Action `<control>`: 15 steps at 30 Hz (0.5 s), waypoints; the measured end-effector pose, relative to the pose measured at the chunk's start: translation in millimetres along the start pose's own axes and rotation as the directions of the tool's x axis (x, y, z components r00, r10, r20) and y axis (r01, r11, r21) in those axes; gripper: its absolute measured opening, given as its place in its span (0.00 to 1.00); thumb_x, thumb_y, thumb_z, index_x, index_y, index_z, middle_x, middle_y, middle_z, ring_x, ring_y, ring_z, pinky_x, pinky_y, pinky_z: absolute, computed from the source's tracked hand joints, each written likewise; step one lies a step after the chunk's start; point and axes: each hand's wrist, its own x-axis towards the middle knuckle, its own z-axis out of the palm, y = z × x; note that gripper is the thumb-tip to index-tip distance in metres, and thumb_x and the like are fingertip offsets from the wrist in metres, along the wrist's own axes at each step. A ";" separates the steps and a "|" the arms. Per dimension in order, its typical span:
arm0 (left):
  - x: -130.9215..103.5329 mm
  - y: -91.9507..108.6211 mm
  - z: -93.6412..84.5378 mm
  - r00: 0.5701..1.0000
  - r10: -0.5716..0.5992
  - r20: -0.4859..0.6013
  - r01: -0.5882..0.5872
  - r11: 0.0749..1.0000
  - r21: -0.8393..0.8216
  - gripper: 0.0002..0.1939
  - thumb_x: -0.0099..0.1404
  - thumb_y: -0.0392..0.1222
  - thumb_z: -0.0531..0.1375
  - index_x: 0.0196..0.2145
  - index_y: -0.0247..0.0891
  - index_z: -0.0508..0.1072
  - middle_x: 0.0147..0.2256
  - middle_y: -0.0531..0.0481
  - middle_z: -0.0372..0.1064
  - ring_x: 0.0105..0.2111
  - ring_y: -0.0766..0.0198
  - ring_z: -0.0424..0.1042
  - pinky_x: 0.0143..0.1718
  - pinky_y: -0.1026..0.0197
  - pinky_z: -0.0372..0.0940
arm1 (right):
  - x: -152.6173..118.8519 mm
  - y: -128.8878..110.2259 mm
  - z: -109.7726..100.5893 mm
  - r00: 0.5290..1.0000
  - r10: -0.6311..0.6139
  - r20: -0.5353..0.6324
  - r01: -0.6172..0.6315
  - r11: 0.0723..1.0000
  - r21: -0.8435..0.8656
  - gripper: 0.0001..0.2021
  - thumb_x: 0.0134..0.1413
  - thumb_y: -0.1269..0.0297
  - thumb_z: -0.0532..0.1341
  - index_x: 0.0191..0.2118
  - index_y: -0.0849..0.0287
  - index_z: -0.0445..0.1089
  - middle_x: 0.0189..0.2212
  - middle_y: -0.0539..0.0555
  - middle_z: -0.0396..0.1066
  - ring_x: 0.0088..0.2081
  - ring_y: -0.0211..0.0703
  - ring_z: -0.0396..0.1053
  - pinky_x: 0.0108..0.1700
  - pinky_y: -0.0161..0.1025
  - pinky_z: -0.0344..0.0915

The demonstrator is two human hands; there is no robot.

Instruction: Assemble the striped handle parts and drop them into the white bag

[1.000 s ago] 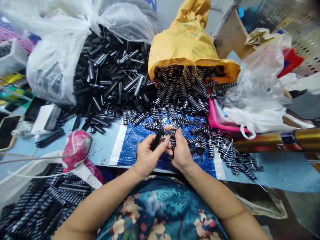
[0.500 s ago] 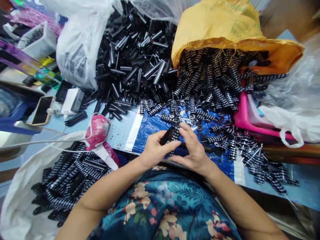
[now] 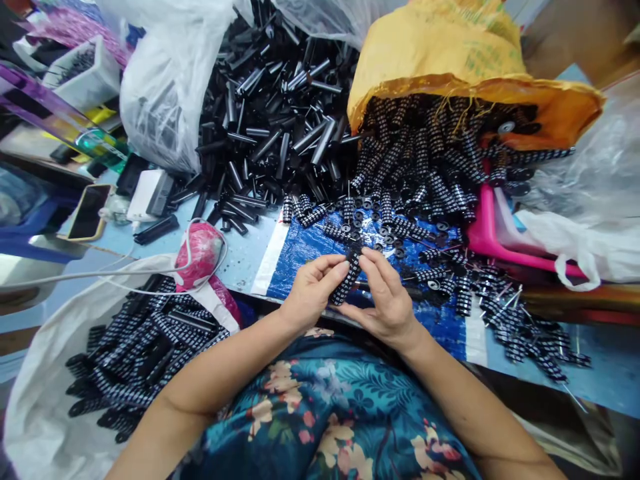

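A short black cylinder with rows of white marks (image 3: 345,283) sits tilted between my hands, just above the table's front edge. My left hand (image 3: 316,287) pinches its upper left side between thumb and fingers. Along its right side, the fingers of my right hand (image 3: 387,293) touch its top, and the thumb lies near its lower end. Just beyond my fingertips, similar patterned cylinders (image 3: 337,232) and small black discs (image 3: 399,248) lie on a blue plastic sheet (image 3: 295,267). A dark rod-like piece behind my right hand is partly hidden.
A big heap of plain black tubes (image 3: 280,153) lies at the back. A yellow sack (image 3: 435,47) spills patterned cylinders to the right, beside a pink tray's edge (image 3: 520,250). At lower left hangs a white bag (image 3: 40,400) of patterned pieces; a cable crosses above it near a red bundle (image 3: 200,257).
A plain black piece showed in my left hand beside the patterned cylinder; now the cylinder's patterned length shows and that piece does not. The fingers of both hands have shifted around it.
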 end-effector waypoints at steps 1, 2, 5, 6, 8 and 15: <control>0.7 0.0 -2.0 1.000 -0.016 0.007 0.016 1.000 -0.014 0.22 0.56 0.53 0.71 0.42 0.35 0.78 0.34 0.49 0.74 0.32 0.67 0.70 0.38 0.63 0.66 | -0.7 0.4 1.1 1.000 0.004 0.006 -0.004 1.000 -0.007 0.37 0.72 0.57 0.64 0.75 0.56 0.43 0.67 0.64 0.50 0.63 0.64 0.58 0.63 0.58 0.66; 1.5 -0.1 -4.1 0.999 -0.039 0.026 0.040 0.999 -0.024 0.22 0.55 0.52 0.72 0.42 0.35 0.78 0.35 0.49 0.75 0.33 0.67 0.72 0.39 0.63 0.67 | -1.3 1.0 2.1 1.000 0.011 0.015 -0.011 1.000 -0.011 0.36 0.73 0.57 0.63 0.75 0.56 0.42 0.67 0.64 0.50 0.63 0.64 0.58 0.63 0.58 0.66; 5.9 -0.5 -14.5 0.990 -0.092 0.108 0.094 0.996 -0.005 0.21 0.56 0.50 0.71 0.42 0.35 0.76 0.34 0.48 0.75 0.32 0.66 0.73 0.38 0.62 0.67 | -4.5 5.0 3.1 0.998 0.027 0.048 -0.028 1.000 0.010 0.39 0.73 0.50 0.62 0.75 0.59 0.40 0.67 0.66 0.50 0.64 0.65 0.55 0.64 0.61 0.63; 8.3 -0.1 -20.5 0.991 -0.068 0.113 0.065 0.997 0.031 0.21 0.56 0.50 0.71 0.42 0.35 0.76 0.34 0.49 0.75 0.32 0.66 0.73 0.38 0.62 0.67 | -6.9 7.5 2.5 0.998 0.035 0.060 -0.036 0.999 0.014 0.41 0.72 0.47 0.62 0.75 0.60 0.40 0.66 0.67 0.51 0.64 0.66 0.55 0.64 0.62 0.62; 14.4 2.9 -37.4 0.995 0.064 0.071 -0.077 0.979 0.187 0.19 0.57 0.50 0.70 0.41 0.35 0.75 0.34 0.49 0.74 0.32 0.66 0.72 0.38 0.62 0.67 | -14.3 14.0 0.0 0.992 0.065 0.108 -0.060 0.997 -0.044 0.37 0.73 0.47 0.61 0.73 0.61 0.45 0.63 0.67 0.57 0.63 0.68 0.56 0.62 0.64 0.61; 37.4 26.1 -103.2 0.977 0.170 0.131 -0.189 0.396 0.898 0.11 0.58 0.45 0.67 0.37 0.36 0.79 0.30 0.49 0.70 0.30 0.64 0.66 0.33 0.61 0.58 | -34.8 24.1 -7.5 0.960 0.143 0.239 -0.060 0.944 -0.324 0.10 0.76 0.66 0.52 0.51 0.63 0.69 0.41 0.62 0.71 0.39 0.56 0.71 0.40 0.48 0.69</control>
